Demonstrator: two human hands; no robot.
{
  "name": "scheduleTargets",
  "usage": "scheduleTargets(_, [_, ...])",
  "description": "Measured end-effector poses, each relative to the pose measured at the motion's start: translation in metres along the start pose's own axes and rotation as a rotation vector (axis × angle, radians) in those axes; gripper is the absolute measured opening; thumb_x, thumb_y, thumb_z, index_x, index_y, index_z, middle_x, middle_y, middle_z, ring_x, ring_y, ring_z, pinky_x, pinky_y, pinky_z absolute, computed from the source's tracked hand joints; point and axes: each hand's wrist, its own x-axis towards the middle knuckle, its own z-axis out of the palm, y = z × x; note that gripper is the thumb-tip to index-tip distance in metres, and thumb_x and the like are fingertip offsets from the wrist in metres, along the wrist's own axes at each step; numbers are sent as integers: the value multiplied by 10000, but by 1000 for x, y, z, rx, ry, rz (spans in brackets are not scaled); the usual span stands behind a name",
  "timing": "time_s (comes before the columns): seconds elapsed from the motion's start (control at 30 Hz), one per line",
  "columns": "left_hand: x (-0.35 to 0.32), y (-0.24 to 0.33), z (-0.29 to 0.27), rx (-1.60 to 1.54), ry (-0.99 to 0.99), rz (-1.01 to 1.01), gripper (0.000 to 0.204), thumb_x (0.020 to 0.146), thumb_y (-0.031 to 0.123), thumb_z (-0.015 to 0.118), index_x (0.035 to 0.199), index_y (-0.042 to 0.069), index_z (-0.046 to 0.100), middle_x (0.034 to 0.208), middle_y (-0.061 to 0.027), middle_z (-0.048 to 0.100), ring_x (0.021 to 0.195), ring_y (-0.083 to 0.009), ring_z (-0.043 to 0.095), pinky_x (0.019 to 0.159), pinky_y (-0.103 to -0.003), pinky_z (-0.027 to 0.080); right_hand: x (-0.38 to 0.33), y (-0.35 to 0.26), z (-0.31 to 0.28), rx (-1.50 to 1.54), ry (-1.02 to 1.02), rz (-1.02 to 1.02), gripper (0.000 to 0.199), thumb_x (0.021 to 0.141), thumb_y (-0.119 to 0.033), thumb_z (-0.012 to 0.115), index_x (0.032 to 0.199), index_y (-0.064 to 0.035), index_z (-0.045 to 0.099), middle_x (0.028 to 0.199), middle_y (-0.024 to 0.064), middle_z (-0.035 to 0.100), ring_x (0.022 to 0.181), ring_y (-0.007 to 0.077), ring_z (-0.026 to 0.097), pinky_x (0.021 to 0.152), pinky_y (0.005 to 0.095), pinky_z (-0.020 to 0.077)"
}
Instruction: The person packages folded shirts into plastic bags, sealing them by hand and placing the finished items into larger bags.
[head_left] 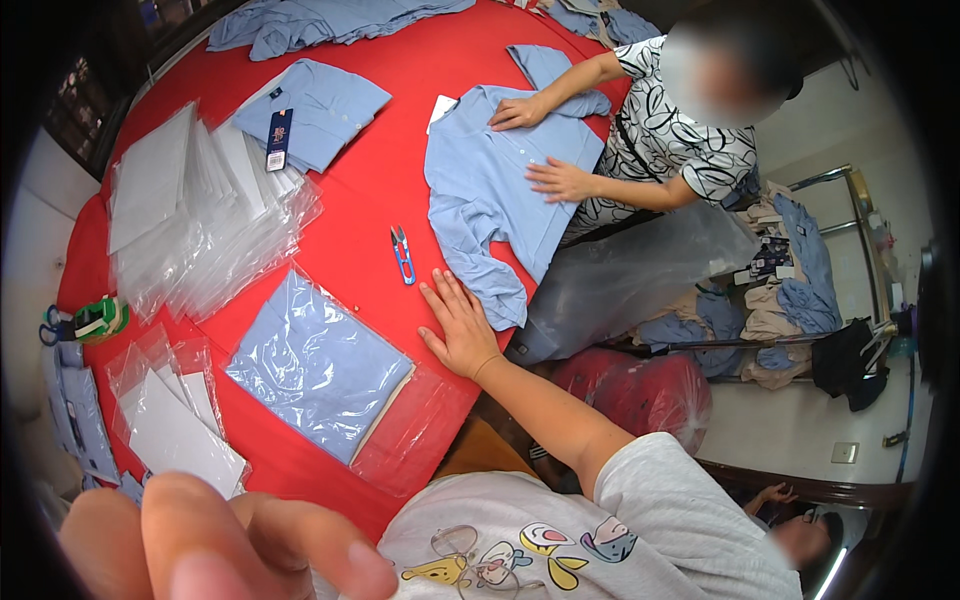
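My right hand (pixel 462 328) lies flat on the red-covered table with its fingers spread, beside the sleeve end of a light blue shirt (pixel 480 190). Close in front of the camera, at the lower left, my left hand (pixel 215 545) is raised with curved fingers apart and nothing visible in them. Between my hands a folded blue shirt in a clear plastic bag (pixel 318 365) rests on the table. Blue-handled thread snips (pixel 403 258) lie just beyond my right fingertips. Across the table, a co-worker's two hands (pixel 560 182) press on the spread shirt.
Clear bags with white boards (pixel 190 205) are piled at the left, near a folded shirt with a dark tag (pixel 325 115). More bagged white sheets (pixel 180 425) lie nearer me. A green tape dispenser (pixel 102 320) stands at the left edge. Garments (pixel 800 270) fill a rack at right.
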Motion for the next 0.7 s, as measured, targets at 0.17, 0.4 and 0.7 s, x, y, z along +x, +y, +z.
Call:
scheduleTargets(0.17, [-4,1,-6,10,-21,18,958,793,184,933,1560,89,368,1615,-35,187,1493,-124,172,1029,-424,415,1,-1,0,2,0,-3,748,997,-374,631,1634,-82,370,1736,191,241,1613,343,224,1268,493,245])
scheduleTargets(0.4, [18,9,4,-200,-43,-143,722,793,171,942,1299,135,429,1399,-17,338,1511,-161,150,962,-416,466,1,0,-1,-3,-5,-6,753,996,-369,633,1636,-80,364,1734,193,243,1613,345,223,1267,493,247])
scheduleTargets(0.7, [23,-28,-21,-62,-56,228,548,776,315,895,1147,146,529,1577,-170,284,1473,-365,407,1036,-451,439,1,0,1,16,9,-19,746,998,-367,633,1635,-83,366,1734,192,245,1610,345,230,1260,507,253])
